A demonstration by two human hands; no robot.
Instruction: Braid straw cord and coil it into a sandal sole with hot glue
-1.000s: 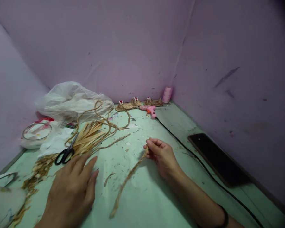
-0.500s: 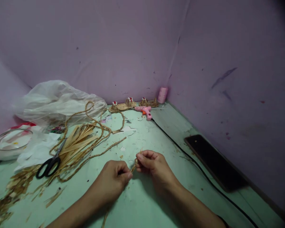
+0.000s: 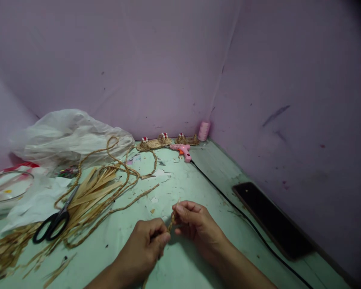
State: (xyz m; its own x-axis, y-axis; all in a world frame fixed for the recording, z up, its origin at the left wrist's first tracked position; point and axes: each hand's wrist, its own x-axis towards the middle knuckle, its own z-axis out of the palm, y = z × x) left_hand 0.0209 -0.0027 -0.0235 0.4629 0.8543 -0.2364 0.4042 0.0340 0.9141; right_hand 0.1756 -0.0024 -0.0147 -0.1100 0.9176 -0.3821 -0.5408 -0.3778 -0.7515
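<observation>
Left hand [image 3: 150, 243] closed on twisted cord [image 3: 170, 224], right hand [image 3: 197, 220] pinching its upper end, cord spanning between them over green surface [image 3: 198, 188], scissors [image 3: 60, 219] against fibre strips [image 3: 94, 192] at left, pink glue gun [image 3: 183, 151] beyond.

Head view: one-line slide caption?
Left hand and right hand hold a cord over the green table; scissors lie to the left, glue gun farther back.

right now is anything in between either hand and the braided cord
Nothing visible: the left hand and right hand both grip the braided cord directly. The scissors lie off to the left and the pink glue gun beyond, neither in between.
</observation>
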